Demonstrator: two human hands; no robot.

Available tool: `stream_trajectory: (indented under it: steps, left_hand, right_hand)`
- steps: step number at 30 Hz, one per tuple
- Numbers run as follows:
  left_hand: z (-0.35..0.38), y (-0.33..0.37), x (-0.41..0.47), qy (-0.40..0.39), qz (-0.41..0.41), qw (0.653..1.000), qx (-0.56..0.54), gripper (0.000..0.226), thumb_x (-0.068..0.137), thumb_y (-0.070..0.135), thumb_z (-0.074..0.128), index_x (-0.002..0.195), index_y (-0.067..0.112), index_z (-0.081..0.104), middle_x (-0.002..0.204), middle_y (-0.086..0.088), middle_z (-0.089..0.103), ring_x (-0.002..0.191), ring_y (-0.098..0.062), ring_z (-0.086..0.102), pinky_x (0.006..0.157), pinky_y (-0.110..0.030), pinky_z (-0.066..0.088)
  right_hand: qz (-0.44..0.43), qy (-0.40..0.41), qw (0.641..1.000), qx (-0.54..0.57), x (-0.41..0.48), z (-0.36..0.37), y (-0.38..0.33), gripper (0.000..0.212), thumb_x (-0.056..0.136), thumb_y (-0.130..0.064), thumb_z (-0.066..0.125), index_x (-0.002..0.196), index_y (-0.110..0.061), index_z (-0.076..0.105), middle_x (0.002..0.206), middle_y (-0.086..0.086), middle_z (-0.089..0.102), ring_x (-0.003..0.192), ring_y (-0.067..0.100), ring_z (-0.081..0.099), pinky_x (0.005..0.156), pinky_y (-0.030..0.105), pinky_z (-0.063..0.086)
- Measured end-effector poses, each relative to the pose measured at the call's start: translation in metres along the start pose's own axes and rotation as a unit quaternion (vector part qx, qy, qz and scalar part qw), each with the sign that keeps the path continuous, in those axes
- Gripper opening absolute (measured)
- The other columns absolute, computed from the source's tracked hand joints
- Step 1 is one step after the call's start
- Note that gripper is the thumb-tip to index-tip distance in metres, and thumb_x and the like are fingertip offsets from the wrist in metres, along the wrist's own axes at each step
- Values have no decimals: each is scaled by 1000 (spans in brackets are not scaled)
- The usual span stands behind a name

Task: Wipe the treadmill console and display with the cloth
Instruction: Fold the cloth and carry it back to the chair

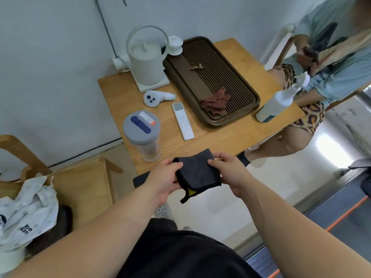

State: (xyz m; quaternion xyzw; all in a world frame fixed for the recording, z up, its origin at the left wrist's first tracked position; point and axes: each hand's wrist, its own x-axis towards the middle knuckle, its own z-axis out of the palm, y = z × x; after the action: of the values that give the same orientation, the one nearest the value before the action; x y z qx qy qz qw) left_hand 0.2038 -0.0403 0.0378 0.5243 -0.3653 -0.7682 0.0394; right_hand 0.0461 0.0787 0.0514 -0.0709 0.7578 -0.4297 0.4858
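Plainly the wiping has not begun: no console or display shows anywhere in view, and the cloth is only being readied, so by my reckoning the whole of the job is left. Nearest, at centre, the left hand and the right hand hold the cloth between them, each closed in a pinch on one side, thumb on top and fingers beneath. The cloth is dark grey, soft and matt, folded to a rough square with a stitched black hem, a scrap of yellow at its lower corner and a small loop hanging below. At four o'clock, low down, lies a dark flat surface edged by an orange line; whether that is the treadmill I cannot tell. At eight o'clock sits a crumpled white bag on a pale wooden chair. Beyond the hands at twelve o'clock stands a light wooden table. On it, going away: a clear jar with a grey lid, a slim white remote, a white controller, and a dark ribbed tray holding a rumpled brown rag. At two o'clock on the table's corner stands a white plastic spray bottle, likely useful later. Farthest, at eleven o'clock, is a smooth cream kettle with a hoop handle. A seated person is at one o'clock.
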Motion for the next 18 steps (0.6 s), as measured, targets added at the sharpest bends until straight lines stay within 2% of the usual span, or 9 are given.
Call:
stream_trajectory:
  steps: [3,6,9,11,13,16,18]
  left_hand:
    - [16,14,20,-18,-9,1000,13,20,102,12,53,119,12,63,112,-10,75,101,-28,73,87,-49,61]
    - [28,28,35,-9,-15,1000,13,18,102,10,53,117,16,62,113,-9,73,103,-27,72,86,-47,60]
    - [37,34,47,0,-15,1000,13,25,101,8,53,123,15,61,117,-9,73,107,-27,70,90,-49,58]
    - [44,36,56,12,-20,1000,11,31,100,8,53,130,15,57,121,-10,71,110,-28,69,96,-52,55]
    - [54,38,63,20,-22,1000,-1,35,100,7,52,134,14,54,123,-10,70,111,-28,68,100,-54,52]
    - [73,41,71,43,-21,999,-25,38,100,7,51,136,17,52,122,-8,68,112,-26,66,103,-51,50]
    - [86,42,75,64,-22,998,-21,31,101,8,50,130,19,54,113,-2,68,103,-18,64,89,-39,52]
  right_hand:
    - [8,17,1000,-13,20,-13,-13,12,101,-19,63,112,-17,68,100,7,77,86,18,73,66,31,59]
    - [15,20,999,-21,40,-20,-24,13,101,-19,64,113,-19,67,98,4,75,86,16,72,66,30,59]
    - [20,13,999,-36,62,-24,-28,14,99,-19,65,114,-20,66,103,8,74,94,22,72,86,45,63]
    - [20,-1,998,-58,79,-28,-31,14,99,-19,66,113,-21,65,105,10,74,97,26,72,91,50,61]
    - [18,-15,997,-72,97,-37,-33,13,99,-19,66,112,-21,65,106,10,73,97,25,71,89,49,61]
    - [11,-52,995,-82,121,-55,-36,17,99,-20,66,116,-20,63,109,8,71,96,21,70,83,40,62]
    - [25,-96,989,-110,137,-68,-35,28,98,-25,68,125,-22,61,118,7,70,103,20,69,81,36,61]
